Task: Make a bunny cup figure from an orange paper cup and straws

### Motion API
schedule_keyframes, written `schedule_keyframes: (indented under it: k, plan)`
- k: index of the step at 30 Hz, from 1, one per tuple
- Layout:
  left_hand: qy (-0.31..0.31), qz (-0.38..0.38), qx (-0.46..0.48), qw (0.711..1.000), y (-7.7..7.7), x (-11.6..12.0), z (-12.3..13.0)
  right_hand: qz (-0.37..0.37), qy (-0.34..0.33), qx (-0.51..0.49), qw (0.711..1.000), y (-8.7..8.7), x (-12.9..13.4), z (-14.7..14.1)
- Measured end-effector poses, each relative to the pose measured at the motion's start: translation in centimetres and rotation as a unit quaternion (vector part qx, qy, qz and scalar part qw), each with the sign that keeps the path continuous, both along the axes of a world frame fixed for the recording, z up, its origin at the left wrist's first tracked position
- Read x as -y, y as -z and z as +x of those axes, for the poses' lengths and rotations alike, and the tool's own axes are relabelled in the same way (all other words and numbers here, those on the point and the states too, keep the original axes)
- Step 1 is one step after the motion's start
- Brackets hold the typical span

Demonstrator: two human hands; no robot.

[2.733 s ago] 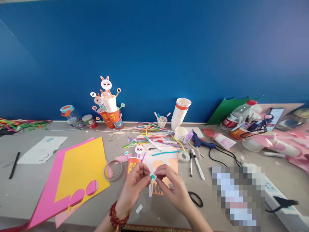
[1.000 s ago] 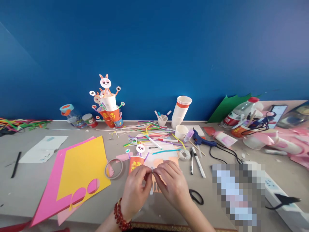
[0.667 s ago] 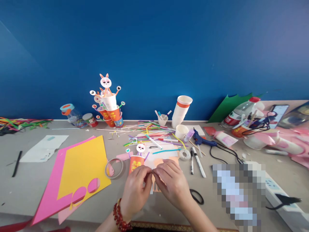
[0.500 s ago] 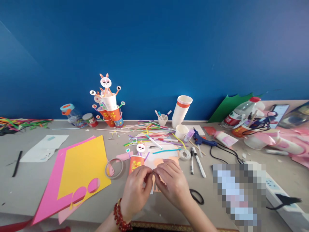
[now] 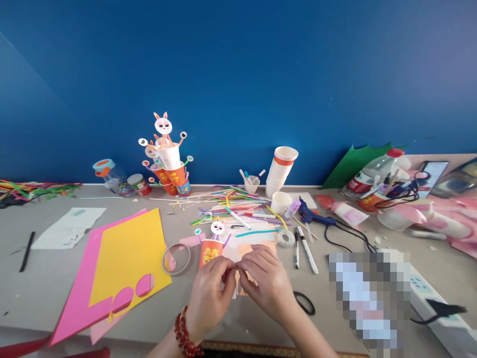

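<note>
An orange-red paper cup with gold lettering (image 5: pixel 211 251) stands upright just beyond the left hand (image 5: pixel 210 288), its lower part hidden by that hand. Above its rim rise a round white paper rabbit head (image 5: pixel 217 227) and purple stems, the one on the left ending in a small white disc with a green mark (image 5: pixel 198 231). Right beside the cup, the left hand's thumb and fingertips are pinched together, meeting those of the right hand (image 5: pixel 266 281), which are pinched just as tightly; whether something small sits between them cannot be made out. A dark red beaded bracelet (image 5: pixel 186 333) circles the left wrist.

Beyond and partly beneath the hands lies peach-coloured paper (image 5: pixel 265 247). A grey tape ring (image 5: pixel 164 259) lies left of the cup, touching a yellow sheet (image 5: pixel 130 253) that rests over a bright pink one (image 5: pixel 76 288). Right of the peach paper are a small white tape roll (image 5: pixel 280 238) and two pens (image 5: pixel 307 252), with a blue glue gun (image 5: pixel 315 218) farther back. Thin coloured sticks (image 5: pixel 238 201) spread across the grey table (image 5: pixel 149 318). Behind them, near the blue wall (image 5: pixel 238 89), a tall stack of white paper cups (image 5: pixel 277 176) leans slightly.
</note>
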State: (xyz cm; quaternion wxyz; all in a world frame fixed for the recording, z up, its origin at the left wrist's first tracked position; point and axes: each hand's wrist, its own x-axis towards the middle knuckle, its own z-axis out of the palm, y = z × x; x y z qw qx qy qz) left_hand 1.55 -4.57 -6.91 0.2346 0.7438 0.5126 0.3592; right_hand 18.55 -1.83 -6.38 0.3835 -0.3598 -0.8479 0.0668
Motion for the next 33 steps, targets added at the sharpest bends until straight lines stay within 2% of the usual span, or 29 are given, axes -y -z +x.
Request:
schedule_keyframes:
  k: [7,11,14,18,20,22,25,29,33]
  plan:
    - [-0.004,-0.003,0.004,1.000,-0.2,-0.1,0.1,-0.016,-0.010,-0.003,1.000,-0.2,0.0,0.3]
    - [0.002,-0.028,0.029,0.999,-0.4,-0.1,0.1,-0.025,0.001,-0.044,0.999,-0.1,0.0,0.3]
    - [-0.004,-0.058,0.062,0.996,-0.4,-0.1,-0.1,-0.037,0.022,-0.080,0.996,0.0,-0.1,0.6]
    - [-0.031,-0.111,0.144,0.983,-0.1,-0.3,-0.7,-0.048,0.081,-0.100,0.990,0.6,-0.7,2.2]
    - [-0.028,-0.158,0.207,0.965,0.1,-0.5,-1.1,-0.049,0.121,-0.079,0.988,1.3,-1.2,3.5]
    - [-0.014,-0.212,0.282,0.936,0.4,-0.7,-1.3,-0.059,0.162,-0.021,0.985,2.1,-1.7,4.8]
    - [-0.001,-0.284,0.382,0.880,0.7,-0.9,-1.3,-0.083,0.168,0.054,0.981,2.9,-2.0,5.9]
    - [0.017,-0.351,0.462,0.815,0.6,-1.1,-1.1,-0.167,0.106,-0.019,0.980,2.2,-1.1,4.8]
    - [0.029,-0.387,0.490,0.781,0.2,-1.1,-0.8,-0.223,-0.013,-0.138,0.965,0.5,-0.2,2.6]
